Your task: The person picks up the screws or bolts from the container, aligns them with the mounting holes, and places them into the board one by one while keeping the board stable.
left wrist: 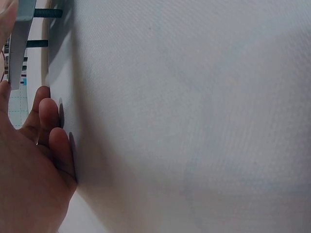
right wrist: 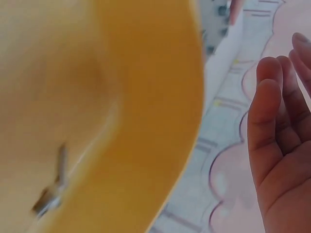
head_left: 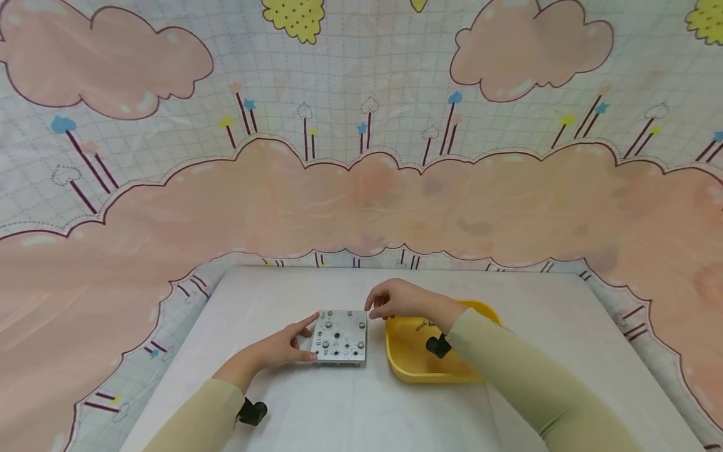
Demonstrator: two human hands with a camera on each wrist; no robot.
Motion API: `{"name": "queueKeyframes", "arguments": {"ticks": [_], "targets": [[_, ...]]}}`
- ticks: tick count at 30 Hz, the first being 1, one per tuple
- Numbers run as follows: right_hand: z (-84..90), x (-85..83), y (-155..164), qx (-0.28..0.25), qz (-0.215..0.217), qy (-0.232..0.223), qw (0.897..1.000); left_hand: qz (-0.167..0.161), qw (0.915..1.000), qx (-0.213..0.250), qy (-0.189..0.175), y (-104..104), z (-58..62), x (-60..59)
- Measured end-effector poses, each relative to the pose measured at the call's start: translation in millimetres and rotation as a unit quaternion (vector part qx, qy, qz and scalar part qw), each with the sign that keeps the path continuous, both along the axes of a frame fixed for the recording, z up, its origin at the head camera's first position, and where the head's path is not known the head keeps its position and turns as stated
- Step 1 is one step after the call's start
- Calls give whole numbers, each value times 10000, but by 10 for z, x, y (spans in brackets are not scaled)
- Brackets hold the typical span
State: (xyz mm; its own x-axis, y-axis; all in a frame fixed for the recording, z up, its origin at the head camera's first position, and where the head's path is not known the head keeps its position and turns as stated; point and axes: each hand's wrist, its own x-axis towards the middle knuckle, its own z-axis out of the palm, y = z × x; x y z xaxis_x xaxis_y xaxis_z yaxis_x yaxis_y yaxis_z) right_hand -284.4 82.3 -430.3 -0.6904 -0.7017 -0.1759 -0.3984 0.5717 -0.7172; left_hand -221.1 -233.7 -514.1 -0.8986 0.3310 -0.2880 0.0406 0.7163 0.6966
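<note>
A square, silvery metal plate [head_left: 347,325] studded with screws and holes sits on the white table. My left hand [head_left: 279,347] spans the plate's left side, index finger at the far corner and thumb at the near one. In the left wrist view, dark threaded bolts [left wrist: 47,13] stick out beneath the plate, and the other fingers [left wrist: 60,150] curl below it near the cloth. My right hand [head_left: 402,299] hovers between the plate's far right corner and a yellow tray [head_left: 412,376]. Its fingers [right wrist: 265,119] are loosely bent, and nothing shows between them.
Small metal fasteners [head_left: 425,324] lie inside the tray, one of them a blurred bolt-like piece [right wrist: 51,196] in the right wrist view. The white-covered table [head_left: 271,282] ends at a patterned cloth backdrop [head_left: 339,201]. Black wrist cameras [head_left: 251,412] sit at both wrists.
</note>
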Motion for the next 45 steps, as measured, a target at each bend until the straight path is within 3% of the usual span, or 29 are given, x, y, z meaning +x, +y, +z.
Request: {"name": "queueKeyframes", "arguments": {"ticks": [10, 15, 24, 33, 41, 45], "targets": [[-110, 65, 778, 153, -327, -56, 9993, -6, 10000, -11, 77, -14, -19, -2], [-140, 90, 1017, 164, -367, -32, 9992, -5, 10000, 20, 46, 2, 0, 8], [-238, 44, 1041, 408, -485, -52, 9980, -22, 10000, 59, 54, -16, -42, 7], [-409, 10, 978, 1339, -287, 659, 9884, -16, 10000, 45, 53, -25, -53, -8], [-442, 44, 913, 1746, 33, 1603, 9715, 35, 10000, 17, 25, -16, -48, 2], [-465, 43, 890, 2026, -50, 1773, 9631, 98, 10000, 8, 10, -11, -51, 3]]}}
